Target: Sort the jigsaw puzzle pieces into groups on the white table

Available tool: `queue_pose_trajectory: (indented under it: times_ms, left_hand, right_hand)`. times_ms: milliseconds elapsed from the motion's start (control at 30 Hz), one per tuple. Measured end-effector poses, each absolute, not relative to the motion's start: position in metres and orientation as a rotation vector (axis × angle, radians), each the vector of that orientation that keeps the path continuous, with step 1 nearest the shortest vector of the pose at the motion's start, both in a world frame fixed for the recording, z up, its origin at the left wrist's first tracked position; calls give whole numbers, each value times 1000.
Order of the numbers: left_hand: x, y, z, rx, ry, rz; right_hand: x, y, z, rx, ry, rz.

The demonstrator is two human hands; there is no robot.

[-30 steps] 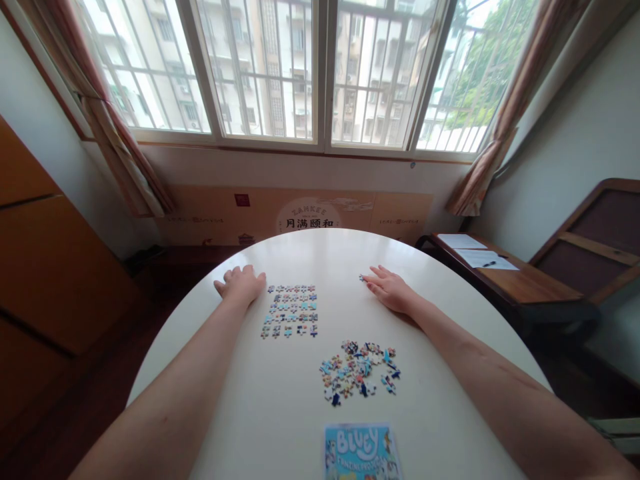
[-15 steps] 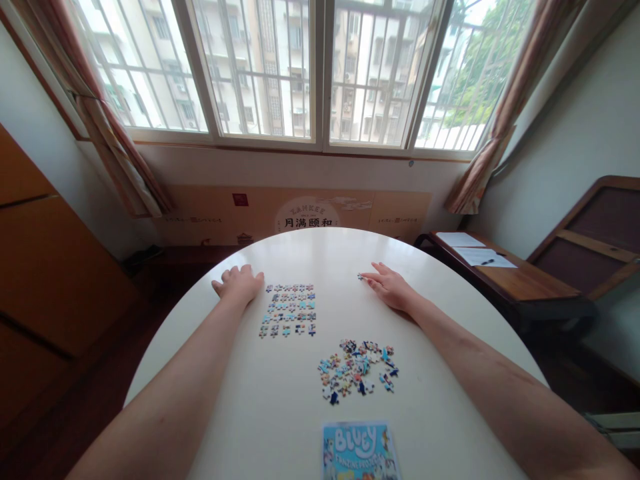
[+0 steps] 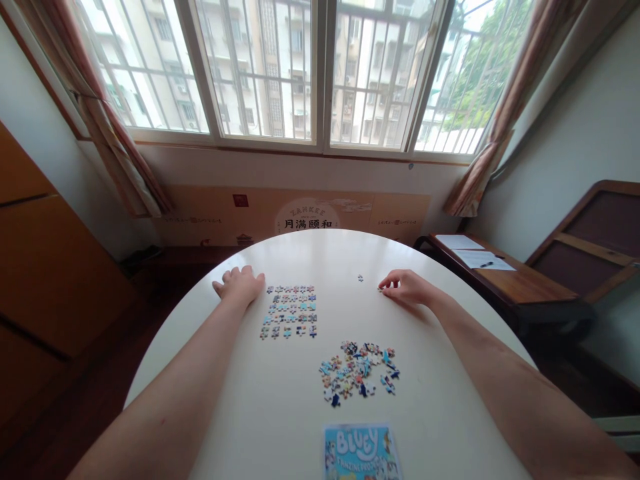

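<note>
On the round white table, my left hand rests with its fingers apart, holding nothing, just left of neat rows of jigsaw pieces. Over on the right, my right hand has thumb and fingers pinched at the tabletop on a small puzzle piece, mostly covered by the fingertips. A single puzzle piece lies by itself a little to the left of that hand. Nearer to me is a loose pile of jigsaw pieces, some overlapping.
A blue "Bluey" picture card lies at the near side of the table. Beyond the right edge stands a wooden chair with papers and a pen on it. Barred windows and a printed cardboard panel are behind.
My right hand has moved right and slightly nearer, leaving one piece lying where its fingertips were. Its fingers are now pinched on another piece. My left hand stays put.
</note>
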State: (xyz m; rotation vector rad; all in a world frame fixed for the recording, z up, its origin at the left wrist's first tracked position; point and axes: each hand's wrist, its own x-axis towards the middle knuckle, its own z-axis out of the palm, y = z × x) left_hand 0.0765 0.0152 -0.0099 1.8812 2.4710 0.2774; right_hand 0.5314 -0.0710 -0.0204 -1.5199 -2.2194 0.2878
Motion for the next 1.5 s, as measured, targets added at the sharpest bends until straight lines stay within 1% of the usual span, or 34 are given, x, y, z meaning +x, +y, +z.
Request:
queue_pose_trajectory:
  times_ms: [333,667,1233,1400,1500]
  left_hand:
    - [78,12,-6,1883,2467,251]
    - [77,15,-9,1884,2473,273]
    - [74,19,-14,1895,2469,274]
    - [75,18,-13,1889,2466,286]
    - [76,17,-12,1890,2463,294]
  right_hand:
    - [497,-64,-34,-1624,-2173,-49]
    - [492,-65,-37,-1702,-2176,-135]
    - [491,-67,-37,-1682,-2120,-67]
    - [486,-74,-26,-1616,-2065,43]
    - [476,-84,-9,-1503,-2167,237]
